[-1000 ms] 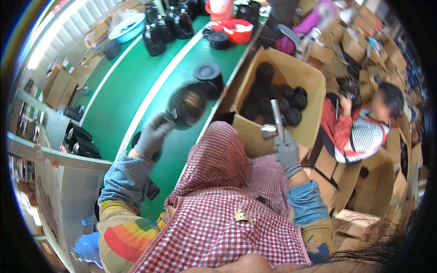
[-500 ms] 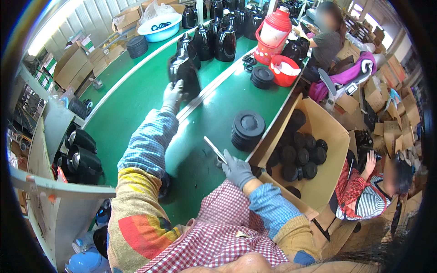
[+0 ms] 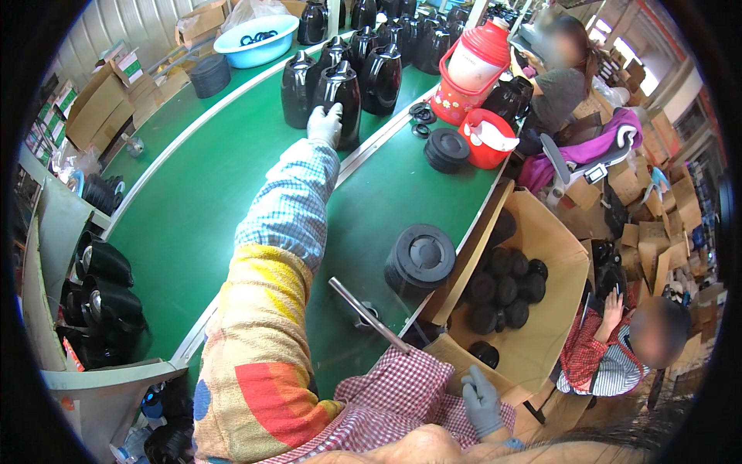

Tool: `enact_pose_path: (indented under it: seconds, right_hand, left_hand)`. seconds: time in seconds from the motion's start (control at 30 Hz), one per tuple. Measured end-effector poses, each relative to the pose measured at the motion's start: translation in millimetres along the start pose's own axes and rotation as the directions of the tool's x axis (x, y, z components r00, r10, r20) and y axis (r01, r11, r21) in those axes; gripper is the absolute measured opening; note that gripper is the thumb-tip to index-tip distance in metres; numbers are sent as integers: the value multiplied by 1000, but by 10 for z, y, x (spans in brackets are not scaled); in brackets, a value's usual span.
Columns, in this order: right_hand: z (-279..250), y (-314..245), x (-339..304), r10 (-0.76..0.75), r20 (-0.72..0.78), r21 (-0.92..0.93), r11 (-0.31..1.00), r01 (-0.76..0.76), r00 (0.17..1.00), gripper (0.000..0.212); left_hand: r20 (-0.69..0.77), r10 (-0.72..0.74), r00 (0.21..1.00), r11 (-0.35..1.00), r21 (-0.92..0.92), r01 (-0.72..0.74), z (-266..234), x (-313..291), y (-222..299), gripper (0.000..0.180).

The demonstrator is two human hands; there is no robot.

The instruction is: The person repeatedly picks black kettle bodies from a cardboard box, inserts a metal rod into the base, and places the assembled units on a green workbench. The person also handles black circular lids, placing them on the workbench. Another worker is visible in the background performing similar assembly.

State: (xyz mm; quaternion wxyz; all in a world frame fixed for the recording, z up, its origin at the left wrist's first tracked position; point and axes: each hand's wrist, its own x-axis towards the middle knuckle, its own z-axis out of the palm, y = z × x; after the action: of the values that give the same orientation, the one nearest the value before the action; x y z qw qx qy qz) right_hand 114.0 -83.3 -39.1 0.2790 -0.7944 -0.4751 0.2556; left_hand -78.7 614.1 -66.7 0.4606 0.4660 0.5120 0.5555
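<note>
With my gloved left hand (image 3: 325,126) I grip a glossy black jug (image 3: 341,87), which is upright on the green worktop beside a row of other black jugs (image 3: 382,80). My gloved right hand (image 3: 483,400) is low at the right, over my checked apron, fingers apart and holding nothing. A slim metal rod (image 3: 363,311) slants at the near side of the worktop, its lower end against the apron. Just beyond the rod is a stack of black round discs (image 3: 421,257).
An open cardboard box (image 3: 553,309) of black round lids adjoins the worktop's right edge. Farther off are a red flask (image 3: 473,66), a red bucket (image 3: 488,139) and a blue basin (image 3: 256,42). Black vessels (image 3: 108,298) lie at left. Two people sit at right.
My left hand has carried the jug away from me to the other jugs. My right hand has let go of the metal rod and drawn back toward my body.
</note>
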Motion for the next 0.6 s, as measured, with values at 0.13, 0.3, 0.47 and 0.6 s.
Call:
enact_pose_path:
  seconds: [0.13,0.3,0.47,0.6]
  right_hand:
    - [-11,180,-206,64,-11,95,993,-63,998,48]
    - [-53,209,-29,105,125,204,970,-130,987,47]
    - [73,567,-287,353,53,316,882,-351,934,48]
    - [52,694,-178,307,88,237,917,-319,948,48]
  left_hand:
    - [-97,3,995,998,55,2,-230,290,-123,43]
    - [-16,-77,997,997,-26,76,-823,41,26,71]
    - [13,305,952,589,783,-199,-1928,-940,727,65]
    - [-316,633,706,128,943,306,-4044,-1176,1280,50]
